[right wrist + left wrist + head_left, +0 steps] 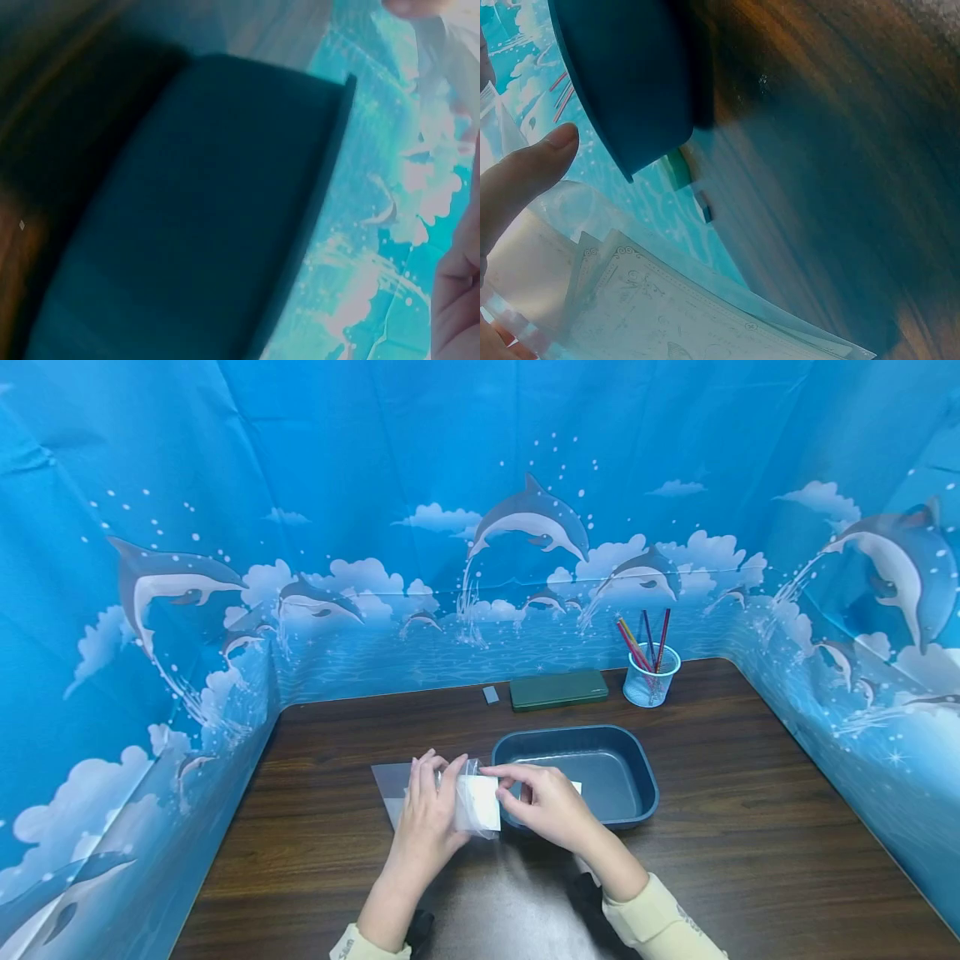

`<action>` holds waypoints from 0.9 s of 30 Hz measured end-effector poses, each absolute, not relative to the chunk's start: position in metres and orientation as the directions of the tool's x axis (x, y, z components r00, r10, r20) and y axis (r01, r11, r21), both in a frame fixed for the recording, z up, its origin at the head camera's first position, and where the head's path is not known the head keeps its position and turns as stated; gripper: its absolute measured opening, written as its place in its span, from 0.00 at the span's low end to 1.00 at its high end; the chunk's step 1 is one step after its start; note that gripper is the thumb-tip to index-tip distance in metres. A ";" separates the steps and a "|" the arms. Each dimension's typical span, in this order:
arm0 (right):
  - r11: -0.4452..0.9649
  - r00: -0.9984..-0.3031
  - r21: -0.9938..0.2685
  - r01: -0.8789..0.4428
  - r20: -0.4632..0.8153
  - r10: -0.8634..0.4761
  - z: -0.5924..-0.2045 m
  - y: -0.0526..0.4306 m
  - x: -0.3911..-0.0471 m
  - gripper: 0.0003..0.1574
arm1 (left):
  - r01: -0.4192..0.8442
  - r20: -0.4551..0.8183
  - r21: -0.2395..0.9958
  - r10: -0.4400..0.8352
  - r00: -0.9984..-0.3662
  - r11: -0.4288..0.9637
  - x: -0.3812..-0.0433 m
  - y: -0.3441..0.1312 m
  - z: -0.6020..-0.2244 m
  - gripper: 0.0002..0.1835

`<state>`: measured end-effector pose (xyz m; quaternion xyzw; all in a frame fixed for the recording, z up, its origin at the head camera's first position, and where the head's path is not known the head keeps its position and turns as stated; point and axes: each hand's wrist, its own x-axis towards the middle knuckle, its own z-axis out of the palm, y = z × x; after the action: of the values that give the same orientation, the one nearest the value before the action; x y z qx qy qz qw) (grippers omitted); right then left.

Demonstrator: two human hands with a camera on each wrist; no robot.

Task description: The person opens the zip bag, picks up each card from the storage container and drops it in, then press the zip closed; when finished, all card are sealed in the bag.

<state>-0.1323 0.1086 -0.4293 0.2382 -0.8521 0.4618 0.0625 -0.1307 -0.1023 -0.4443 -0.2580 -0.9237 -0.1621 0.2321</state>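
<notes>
My left hand (pixel 427 810) holds a clear plastic bag (pixel 463 810), its thumb raised along the near side. White paper cards (pixel 652 300) with ornate printed borders show through the plastic in the left wrist view. At the bag's right end, the index finger and thumb of my right hand (pixel 551 802) pinch the plastic's edge. The right wrist view shows only a fingertip and part of that palm. A translucent sheet (pixel 390 783) sticks out left of the left hand. Behind the right hand lies a dark blue-grey tray (pixel 645 768), with a small white piece (pixel 577 787) showing over it.
A green case (pixel 558 690) and a small grey block (pixel 491 695) lie toward the table's back edge. Beside them stands a light blue mesh cup (pixel 649 687) with several pencils. A dolphin-printed curtain (pixel 420 560) surrounds the wooden table (pixel 315 827).
</notes>
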 end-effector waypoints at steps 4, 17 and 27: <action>0.466 -0.875 -0.741 -0.483 0.384 -0.295 -0.434 0.101 -0.131 0.20 | 0.564 0.523 0.169 0.412 -0.746 0.808 -0.131 -0.102 -0.447 0.56; 0.522 -0.883 -0.724 -0.451 0.447 -0.144 -0.444 0.086 -0.130 0.13 | 0.565 0.525 0.182 0.407 -0.748 0.804 -0.131 -0.100 -0.447 0.56; 0.555 -0.884 -0.693 -0.461 0.415 -0.216 -0.444 0.101 -0.133 0.08 | 0.556 0.503 0.191 0.406 -0.763 0.809 -0.129 -0.102 -0.447 0.57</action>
<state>-0.1325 0.1010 -0.4438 0.1946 -0.8701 0.4299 0.1426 -0.1289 -0.1024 -0.4473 -0.2605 -0.9239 -0.1667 0.2251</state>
